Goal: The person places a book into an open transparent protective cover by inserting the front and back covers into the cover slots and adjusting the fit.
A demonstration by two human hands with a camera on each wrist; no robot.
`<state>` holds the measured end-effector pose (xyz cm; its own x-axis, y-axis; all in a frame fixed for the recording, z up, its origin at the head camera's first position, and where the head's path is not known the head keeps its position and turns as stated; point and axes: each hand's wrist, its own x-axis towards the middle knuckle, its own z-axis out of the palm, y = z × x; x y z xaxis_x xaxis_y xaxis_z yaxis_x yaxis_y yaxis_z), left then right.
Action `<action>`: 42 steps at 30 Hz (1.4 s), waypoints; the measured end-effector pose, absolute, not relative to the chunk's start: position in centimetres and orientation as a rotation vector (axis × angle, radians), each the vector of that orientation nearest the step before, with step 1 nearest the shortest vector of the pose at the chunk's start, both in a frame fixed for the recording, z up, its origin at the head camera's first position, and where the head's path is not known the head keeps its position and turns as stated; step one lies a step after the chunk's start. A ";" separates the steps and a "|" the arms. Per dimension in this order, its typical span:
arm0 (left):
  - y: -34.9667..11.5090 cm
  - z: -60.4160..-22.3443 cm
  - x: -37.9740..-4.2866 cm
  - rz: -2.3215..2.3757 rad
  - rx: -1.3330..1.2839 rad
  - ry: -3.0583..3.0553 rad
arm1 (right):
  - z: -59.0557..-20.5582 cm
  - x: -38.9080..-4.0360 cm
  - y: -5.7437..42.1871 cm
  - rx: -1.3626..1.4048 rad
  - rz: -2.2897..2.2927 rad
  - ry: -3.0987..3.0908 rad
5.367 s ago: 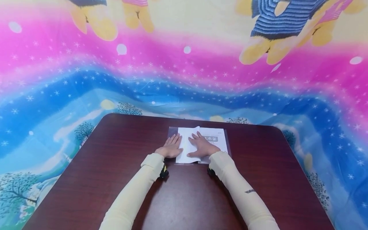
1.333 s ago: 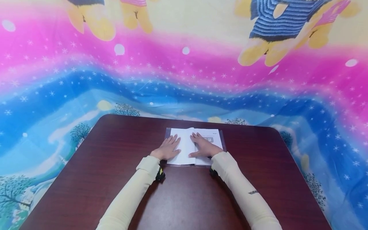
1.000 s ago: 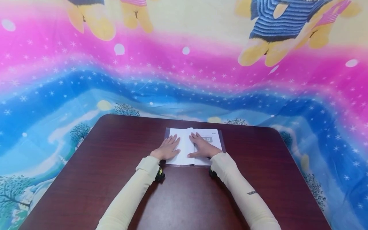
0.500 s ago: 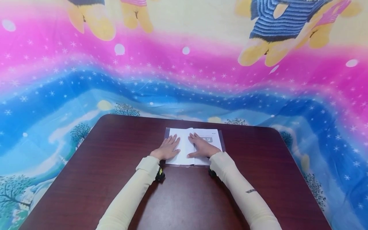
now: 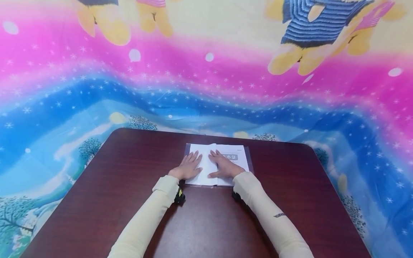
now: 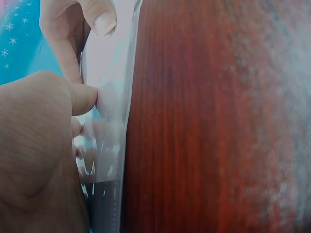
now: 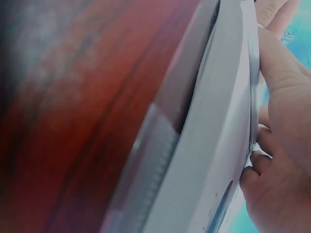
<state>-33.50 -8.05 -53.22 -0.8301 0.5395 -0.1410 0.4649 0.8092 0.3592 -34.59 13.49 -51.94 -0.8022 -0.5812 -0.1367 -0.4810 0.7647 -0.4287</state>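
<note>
An open book [image 5: 206, 180] with white pages lies on the table, its clear plastic cover [image 5: 188, 148] showing past the page edges. My left hand [image 5: 186, 167] rests palm down on the outer part of the left page, fingers spread and straight. With fingers also spread, my right hand [image 5: 226, 166] presses near the centre fold, its fingertips and thumb reaching onto the left page. It hides part of a grey printed title box [image 5: 230, 157] on the right page. In the right wrist view, a thick stack of page edges [image 7: 209, 111] stands above the plastic cover flap [image 7: 153, 145].
The dark red-brown table [image 5: 200, 222] has rounded far corners. Behind it hangs a pink and blue patterned cloth [image 5: 180, 79]. A black wrist camera [image 5: 179, 196] sits under the left cuff.
Since the earliest frame, the left page's lifted edge near the fold lies flatter, and the book sits slightly left. Over the last second, my right hand slides a little left; my left hand stays put.
</note>
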 end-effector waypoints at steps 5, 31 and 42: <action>-8.3 -53.9 -33.7 0.476 0.782 2.759 | -51.8 -34.4 13.2 -0.822 -0.560 2.705; -8.3 -53.0 -33.3 0.494 0.766 2.742 | -52.2 -34.3 11.3 -0.793 -0.565 2.700; -8.4 -54.1 -34.4 0.465 0.765 2.727 | -52.2 -34.3 12.1 -0.782 -0.624 2.721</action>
